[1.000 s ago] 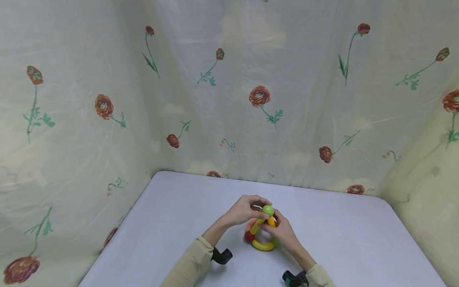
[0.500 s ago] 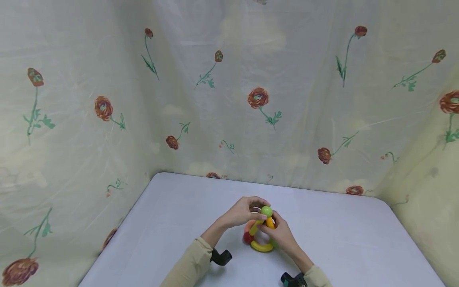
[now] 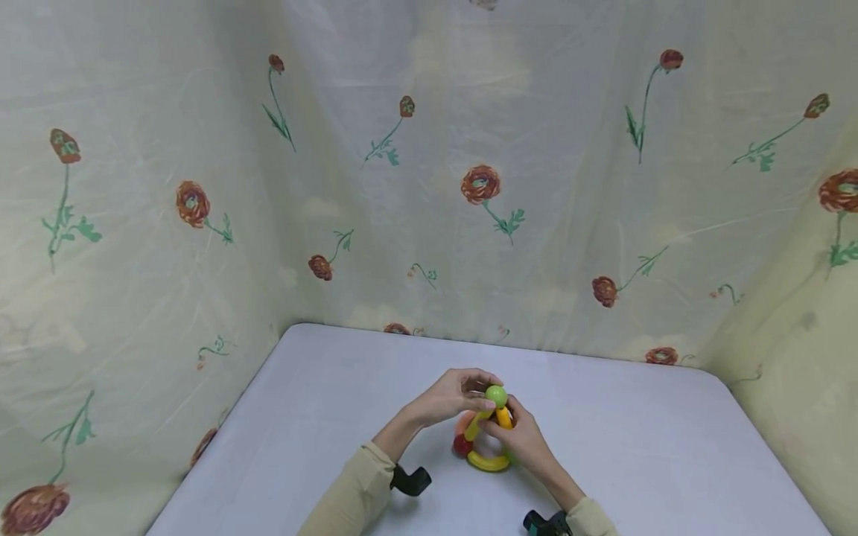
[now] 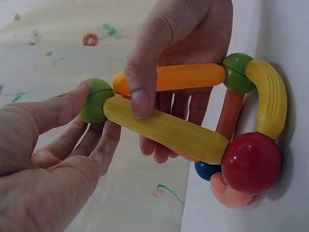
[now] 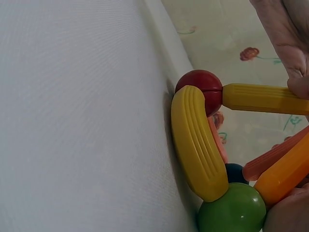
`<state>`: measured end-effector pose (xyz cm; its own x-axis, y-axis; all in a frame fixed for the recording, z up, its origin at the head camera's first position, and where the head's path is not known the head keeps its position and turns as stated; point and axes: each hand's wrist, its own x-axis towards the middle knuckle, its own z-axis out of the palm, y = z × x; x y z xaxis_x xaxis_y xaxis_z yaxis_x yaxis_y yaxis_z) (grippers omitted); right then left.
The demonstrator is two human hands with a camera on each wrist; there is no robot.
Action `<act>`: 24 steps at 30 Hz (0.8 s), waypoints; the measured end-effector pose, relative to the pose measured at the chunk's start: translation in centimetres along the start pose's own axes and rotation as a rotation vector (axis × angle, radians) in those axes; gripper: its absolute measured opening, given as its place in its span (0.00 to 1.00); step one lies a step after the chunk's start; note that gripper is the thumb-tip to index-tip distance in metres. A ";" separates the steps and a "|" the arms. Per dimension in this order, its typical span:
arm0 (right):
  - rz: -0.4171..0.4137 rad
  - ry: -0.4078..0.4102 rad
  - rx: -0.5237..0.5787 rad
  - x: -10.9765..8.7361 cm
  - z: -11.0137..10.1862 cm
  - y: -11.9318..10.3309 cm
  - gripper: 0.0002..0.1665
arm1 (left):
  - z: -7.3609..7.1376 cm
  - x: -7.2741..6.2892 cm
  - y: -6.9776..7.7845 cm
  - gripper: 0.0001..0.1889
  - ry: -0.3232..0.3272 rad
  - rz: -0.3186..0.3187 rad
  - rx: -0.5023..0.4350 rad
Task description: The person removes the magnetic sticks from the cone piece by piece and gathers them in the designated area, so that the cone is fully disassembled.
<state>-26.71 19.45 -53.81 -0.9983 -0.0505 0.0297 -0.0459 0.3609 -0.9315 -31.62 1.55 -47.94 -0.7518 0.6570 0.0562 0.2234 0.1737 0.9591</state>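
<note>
A frame of coloured magnetic sticks and balls stands on the white table, with a green ball (image 3: pixel 496 395) at its peak. My left hand (image 3: pixel 450 397) pinches that ball between thumb and fingers. My right hand (image 3: pixel 529 441) grips the sloping sticks just below, its thumb over the straight yellow stick (image 4: pixel 166 129) and its fingers behind the orange stick (image 4: pixel 190 77). At the base are a red ball (image 4: pixel 251 163), a second green ball (image 4: pixel 237 72) and a curved yellow stick (image 5: pixel 198 142). A dark blue ball (image 5: pixel 235 172) and salmon sticks lie partly hidden behind.
The white tabletop (image 3: pixel 375 365) spreads around the frame. Flower-patterned curtains (image 3: pixel 375 193) hang behind and at both sides. A black wrist camera mount (image 3: pixel 412 481) sticks out under my left wrist, and another (image 3: pixel 546 522) is at my right wrist.
The head view has shifted slightly, so everything appears a little lower and further left. Both hands keep their hold on the frame, with no clear movement of the pieces.
</note>
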 end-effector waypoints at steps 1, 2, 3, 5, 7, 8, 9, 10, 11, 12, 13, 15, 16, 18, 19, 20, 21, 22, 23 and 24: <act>0.000 0.002 0.001 0.0 0.0 0.0 0.35 | 0.0 0.0 0.0 0.17 -0.002 -0.001 -0.002; -0.002 0.003 -0.001 0.0 0.0 0.0 0.35 | 0.0 0.0 0.0 0.17 -0.003 -0.001 -0.003; -0.002 0.004 -0.001 0.0 0.0 0.0 0.35 | 0.0 0.0 0.1 0.17 -0.004 0.002 -0.005; -0.007 0.004 -0.006 0.0 0.0 0.1 0.35 | 0.0 -0.1 0.1 0.17 -0.001 -0.002 -0.006; -0.001 0.003 -0.007 0.0 0.1 0.1 0.36 | 0.0 -0.1 0.1 0.17 0.003 -0.006 -0.008; -0.001 0.001 -0.010 0.0 0.1 0.0 0.36 | 0.1 -0.1 0.1 0.17 0.007 -0.005 -0.008; 0.001 0.000 -0.012 0.0 0.1 0.0 0.36 | 0.1 -0.1 0.1 0.17 0.010 -0.008 -0.009; 0.001 -0.001 -0.016 0.1 0.0 0.0 0.37 | 0.1 -0.1 0.1 0.17 0.014 -0.013 -0.006; 0.006 0.001 -0.016 0.1 0.0 -0.1 0.37 | 0.0 -0.1 0.1 0.16 0.017 -0.012 -0.004; 0.006 0.000 -0.019 0.1 0.0 -0.1 0.37 | 0.1 -0.1 0.1 0.16 0.019 -0.012 -0.004; 0.005 -0.001 -0.021 0.1 0.0 -0.1 0.37 | 0.1 -0.1 0.1 0.16 0.021 -0.011 -0.002; 0.008 0.000 -0.023 0.1 0.0 -0.2 0.37 | 0.0 -0.2 0.2 0.15 0.024 -0.011 -0.002; 0.009 0.001 -0.023 0.1 0.0 -0.3 0.37 | 0.0 -0.2 0.2 0.15 0.025 -0.009 -0.001; 0.014 -0.002 -0.026 0.1 0.1 -0.2 0.36 | 0.0 -0.3 0.3 0.15 0.029 -0.006 -0.001; 0.017 -0.004 -0.027 0.1 0.1 -0.2 0.37 | 0.0 -0.3 0.3 0.16 0.032 -0.003 -0.001; 0.020 -0.004 -0.028 0.1 0.1 -0.2 0.37 | 0.0 -0.3 0.3 0.16 0.036 -0.003 -0.001; 0.023 -0.005 -0.031 0.1 0.1 -0.1 0.37 | 0.0 -0.3 0.4 0.16 0.039 -0.001 0.000; 0.025 -0.005 -0.033 0.2 0.1 -0.1 0.37 | 0.0 -0.3 0.5 0.16 0.043 0.003 0.002; 0.025 -0.005 -0.033 0.2 0.1 -0.1 0.36 | 0.0 -0.2 0.5 0.16 0.047 0.004 0.002; 0.022 -0.004 -0.034 0.2 0.1 0.0 0.36 | -0.1 -0.2 0.6 0.16 0.052 0.002 0.003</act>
<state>-26.89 19.37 -53.81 -0.9989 -0.0459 0.0080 -0.0255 0.3934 -0.9190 -31.37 1.45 -47.33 -0.7825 0.6183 0.0730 0.2273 0.1745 0.9581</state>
